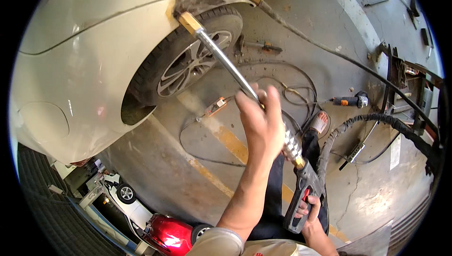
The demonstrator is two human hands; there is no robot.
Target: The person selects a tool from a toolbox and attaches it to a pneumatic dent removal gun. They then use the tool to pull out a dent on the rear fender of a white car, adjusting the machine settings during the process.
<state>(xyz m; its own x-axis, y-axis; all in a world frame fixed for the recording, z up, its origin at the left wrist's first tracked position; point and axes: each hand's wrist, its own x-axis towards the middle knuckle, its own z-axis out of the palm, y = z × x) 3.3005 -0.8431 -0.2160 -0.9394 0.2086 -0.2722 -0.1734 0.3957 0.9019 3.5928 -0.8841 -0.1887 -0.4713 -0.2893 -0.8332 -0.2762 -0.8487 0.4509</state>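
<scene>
A stained, cracked grey concrete floor (367,176) with faded yellow painted stripes (230,143) catches a bright patch of light (381,204) at the lower right, while a dark ribbed panel (47,204) runs along the lower left.

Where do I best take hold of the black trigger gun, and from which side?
I'd grip the gun by its black handle, coming from the lower right. The red trigger sits along it, the right hand is wrapped there, and the hose joins near the upper end, so a lower hold should leave it free.
</scene>
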